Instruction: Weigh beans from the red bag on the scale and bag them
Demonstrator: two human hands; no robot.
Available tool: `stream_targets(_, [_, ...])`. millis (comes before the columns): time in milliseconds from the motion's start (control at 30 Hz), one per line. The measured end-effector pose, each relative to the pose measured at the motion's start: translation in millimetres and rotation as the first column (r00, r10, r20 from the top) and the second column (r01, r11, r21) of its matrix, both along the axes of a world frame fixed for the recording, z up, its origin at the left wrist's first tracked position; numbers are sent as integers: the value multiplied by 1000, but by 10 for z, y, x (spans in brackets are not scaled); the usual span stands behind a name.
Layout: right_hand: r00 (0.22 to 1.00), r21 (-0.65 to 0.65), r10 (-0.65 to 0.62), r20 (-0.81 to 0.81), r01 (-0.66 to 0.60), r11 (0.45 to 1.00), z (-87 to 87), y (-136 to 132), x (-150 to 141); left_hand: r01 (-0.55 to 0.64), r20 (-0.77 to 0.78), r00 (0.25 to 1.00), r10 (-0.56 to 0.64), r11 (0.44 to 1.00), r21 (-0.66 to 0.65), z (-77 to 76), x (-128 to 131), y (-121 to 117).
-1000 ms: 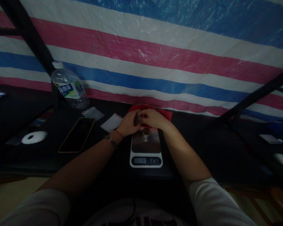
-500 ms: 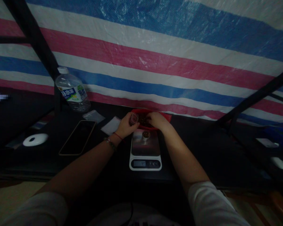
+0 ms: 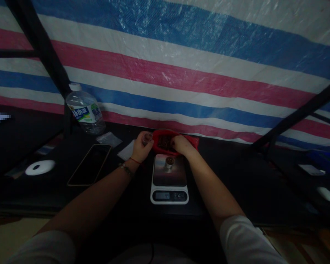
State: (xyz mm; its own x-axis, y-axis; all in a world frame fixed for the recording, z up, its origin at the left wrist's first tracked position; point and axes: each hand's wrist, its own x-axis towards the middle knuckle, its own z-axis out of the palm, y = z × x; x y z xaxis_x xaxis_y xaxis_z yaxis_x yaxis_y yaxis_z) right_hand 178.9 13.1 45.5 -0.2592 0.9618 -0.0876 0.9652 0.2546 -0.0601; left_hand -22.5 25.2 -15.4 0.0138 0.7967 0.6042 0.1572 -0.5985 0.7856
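My left hand (image 3: pixel 141 146) is wrapped round a small clear cup (image 3: pixel 147 138), held just left of a red tray (image 3: pixel 157 148). Dark brown small pieces (image 3: pixel 164 141) lie in that tray. Over its right part, my right hand (image 3: pixel 182 145) reaches in with its fingers bent down among the pieces; the fingertips are hidden, so what they pinch cannot be made out. In front of the tray stands a white kitchen scale (image 3: pixel 169 198) with a steel plate. A small metallic cup (image 3: pixel 169 164) with brown contents rests on the plate. The lit display is too small to read surely.
Left of my arm lie a phone (image 3: pixel 90 165), a white oval object (image 3: pixel 40 167), a clear plastic bag (image 3: pixel 109 139) and a white packet (image 3: pixel 126 150). A large plastic bottle (image 3: pixel 85 110) stands behind them. Striped sheeting (image 3: pixel 181 73) and dark metal bars (image 3: pixel 41 51) bound the back.
My left hand has moved left with the clear cup, away from the tray's middle, uncovering more of the brown pieces. The right hand stays in the tray. The whole view has shifted slightly.
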Motion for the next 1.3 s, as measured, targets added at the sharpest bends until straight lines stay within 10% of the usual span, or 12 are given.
stream_targets(433, [891,-186,235,-388,-325,927,611,-487,-34,39,-22,999,-39,999,15,-22,-1,20])
stream_targets(1067, [909,-229,231,-347,-321,919,627,-629,-147,68,-75,995,-69,998,-18,-24,6,15])
stream_targets(1300, [910,-66,183,-372,-223,973,645,-548,-30,60,-100,993,-62,998,-26,-40,-2,17])
